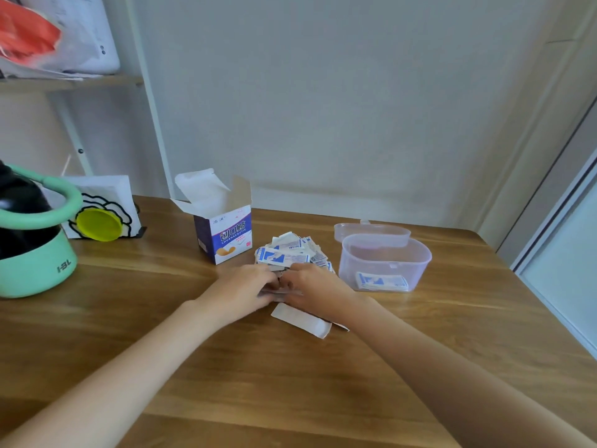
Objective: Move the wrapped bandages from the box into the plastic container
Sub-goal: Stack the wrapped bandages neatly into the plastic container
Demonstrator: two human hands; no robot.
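Observation:
A pile of wrapped bandages [290,253], white with blue print, lies on the wooden table between the open bandage box [223,236] and the clear plastic container [384,265]. The container holds a few bandages [381,282]. My left hand [240,291] and my right hand [315,287] meet at the near edge of the pile, fingers closed together around a small stack of bandages [279,291]. One loose white wrapper [302,320] lies just in front of my right wrist.
The container's clear lid [371,231] rests behind it. At the left stand a mint-green and black appliance [32,240] and a white napkin holder with a yellow disc [100,210]. A shelf rises behind them. The table's right edge [529,286] runs near the container.

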